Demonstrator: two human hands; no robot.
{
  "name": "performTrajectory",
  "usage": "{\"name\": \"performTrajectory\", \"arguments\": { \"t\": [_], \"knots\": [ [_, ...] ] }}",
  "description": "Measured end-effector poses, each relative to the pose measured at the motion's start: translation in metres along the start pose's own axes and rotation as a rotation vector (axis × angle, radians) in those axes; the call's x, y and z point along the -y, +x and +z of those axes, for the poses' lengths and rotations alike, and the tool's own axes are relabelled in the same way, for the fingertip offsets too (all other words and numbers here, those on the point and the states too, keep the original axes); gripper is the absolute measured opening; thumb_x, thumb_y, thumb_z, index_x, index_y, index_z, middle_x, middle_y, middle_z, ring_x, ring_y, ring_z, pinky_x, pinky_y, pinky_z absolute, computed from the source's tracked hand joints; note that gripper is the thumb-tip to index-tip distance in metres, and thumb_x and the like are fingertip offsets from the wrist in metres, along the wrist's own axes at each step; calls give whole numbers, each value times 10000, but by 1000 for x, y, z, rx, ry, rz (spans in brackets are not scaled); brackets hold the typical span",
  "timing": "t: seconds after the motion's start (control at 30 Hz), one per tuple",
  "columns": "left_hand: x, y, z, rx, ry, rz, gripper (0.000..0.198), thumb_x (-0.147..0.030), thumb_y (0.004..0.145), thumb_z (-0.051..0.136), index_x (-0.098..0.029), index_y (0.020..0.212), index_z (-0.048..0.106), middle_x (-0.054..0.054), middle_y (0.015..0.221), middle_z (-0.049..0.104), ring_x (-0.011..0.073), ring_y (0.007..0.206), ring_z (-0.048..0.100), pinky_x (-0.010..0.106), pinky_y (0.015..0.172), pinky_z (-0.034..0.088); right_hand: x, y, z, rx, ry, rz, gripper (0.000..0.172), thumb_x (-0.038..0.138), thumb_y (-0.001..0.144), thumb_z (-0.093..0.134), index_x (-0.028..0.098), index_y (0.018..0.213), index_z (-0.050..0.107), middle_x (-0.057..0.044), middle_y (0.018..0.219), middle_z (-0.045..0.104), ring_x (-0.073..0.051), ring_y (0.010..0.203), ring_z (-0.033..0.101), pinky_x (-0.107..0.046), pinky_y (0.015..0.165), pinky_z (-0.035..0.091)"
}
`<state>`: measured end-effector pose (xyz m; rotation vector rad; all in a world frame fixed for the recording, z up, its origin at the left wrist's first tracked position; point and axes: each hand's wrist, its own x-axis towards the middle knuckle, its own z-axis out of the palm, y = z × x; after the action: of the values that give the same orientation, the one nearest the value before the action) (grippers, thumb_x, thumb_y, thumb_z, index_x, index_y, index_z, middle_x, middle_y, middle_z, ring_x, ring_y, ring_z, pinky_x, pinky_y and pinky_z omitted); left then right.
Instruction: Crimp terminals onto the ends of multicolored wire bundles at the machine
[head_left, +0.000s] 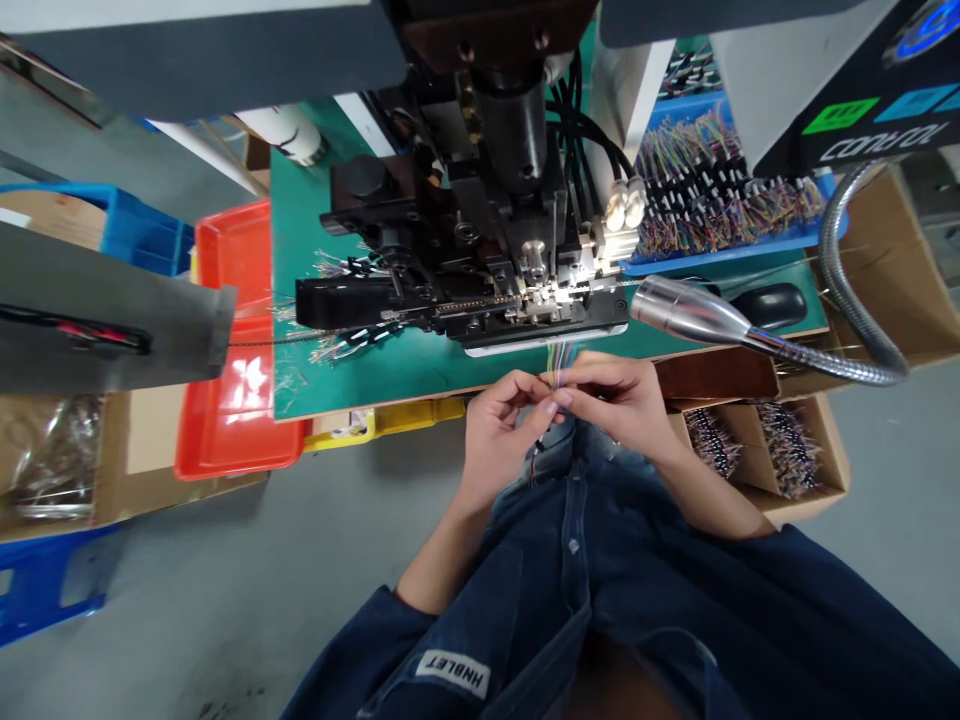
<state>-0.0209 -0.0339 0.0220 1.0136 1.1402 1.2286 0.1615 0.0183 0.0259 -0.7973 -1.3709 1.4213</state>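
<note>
Between my fingertips, just in front of the green bench edge, is a small bundle of coloured wires (557, 358), its loose ends fanned toward the machine. My left hand (502, 432) pinches the bundle from the left. From the other side my right hand (621, 402) pinches the same wires, thumb and forefinger close to the left hand's. A darker tail of the bundle hangs below the left fingers, partly hidden. Straight ahead stands a black crimping machine (517, 225) with a brightly lit metal work point (551, 298); the wire ends are a little short of it.
A gooseneck lamp (690, 312) reaches in from the right, near a black mouse (770, 305). A blue tray (637, 268) holds many wire bundles. Red trays (244, 440) stand left. At lower right is a cardboard box (832, 460) with more bundles.
</note>
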Motion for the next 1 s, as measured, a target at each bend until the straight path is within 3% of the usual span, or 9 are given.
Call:
{"name": "performTrajectory", "arguments": {
  "t": [0.1, 0.2, 0.27, 0.37, 0.47, 0.53, 0.7, 0.8, 1.0],
  "knots": [
    [2, -2, -1, 11, 59, 5, 197, -373, 987, 852, -207, 937, 758, 18, 846, 797, 157, 752, 742, 285, 757, 589, 0, -1, 3, 34, -14, -84, 52, 274, 963, 895, 258, 1002, 926, -16, 752, 784, -138, 651, 643, -286, 579, 476],
    [2, -3, -3, 8, 138, 73, 153, -343, 1015, 822, -217, 957, 757, 7, 833, 795, 157, 768, 737, 290, 782, 571, 5, 3, 4, 40, -77, -154, 50, 234, 980, 877, 252, 973, 923, -24, 763, 798, -147, 662, 662, -311, 626, 509],
    [0, -4, -5, 20, 192, 118, 138, -327, 1016, 819, -221, 959, 751, 1, 826, 783, 157, 763, 724, 295, 789, 562, 10, 7, 4, -23, -104, -159, 75, 243, 983, 875, 245, 923, 919, -20, 726, 773, -144, 647, 644, -312, 625, 498],
    [-3, -5, -5, 45, 207, 134, 156, -343, 1025, 802, -218, 953, 741, 5, 822, 766, 159, 750, 710, 302, 790, 562, 13, 13, 3, -173, -53, -91, 122, 308, 977, 884, 250, 876, 919, -8, 663, 716, -138, 618, 595, -304, 596, 464],
    [-4, -6, -3, 14, 134, 96, 227, -397, 1033, 785, -210, 922, 718, 8, 796, 740, 154, 720, 697, 290, 744, 557, 9, 12, 1, -263, 81, 33, 168, 424, 1002, 855, 280, 1021, 939, 6, 681, 693, -106, 549, 476, -275, 520, 365],
    [-3, -5, 0, -32, 85, 58, 273, -437, 1018, 799, -206, 905, 708, 6, 781, 725, 149, 696, 690, 277, 706, 552, 5, 8, 0, -233, 108, 89, 213, 449, 1009, 846, 300, 1134, 932, 11, 704, 689, -96, 546, 443, -261, 508, 326],
    [2, -3, 4, -55, 39, 19, 287, -449, 992, 834, -200, 894, 728, 22, 811, 767, 154, 726, 708, 276, 733, 572, 0, -5, 7, -4, 51, -5, 155, 314, 943, 921, 289, 1094, 939, -12, 751, 768, -133, 642, 633, -281, 584, 468],
    [4, -5, 2, -38, 94, 25, 258, -440, 1008, 817, -208, 921, 746, 28, 824, 784, 167, 752, 718, 295, 767, 582, 3, -3, 10, -21, -40, -22, 90, 333, 973, 891, 264, 1009, 936, -15, 729, 767, -138, 625, 627, -297, 579, 467],
    [11, -13, -4, 9, 197, 49, 226, -430, 1018, 794, -222, 946, 744, 25, 808, 773, 184, 740, 721, 313, 766, 573, 18, 15, 7, -144, -118, -47, 151, 328, 984, 868, 232, 872, 902, 7, 631, 682, -133, 595, 566, -299, 572, 445]
  ]
}}
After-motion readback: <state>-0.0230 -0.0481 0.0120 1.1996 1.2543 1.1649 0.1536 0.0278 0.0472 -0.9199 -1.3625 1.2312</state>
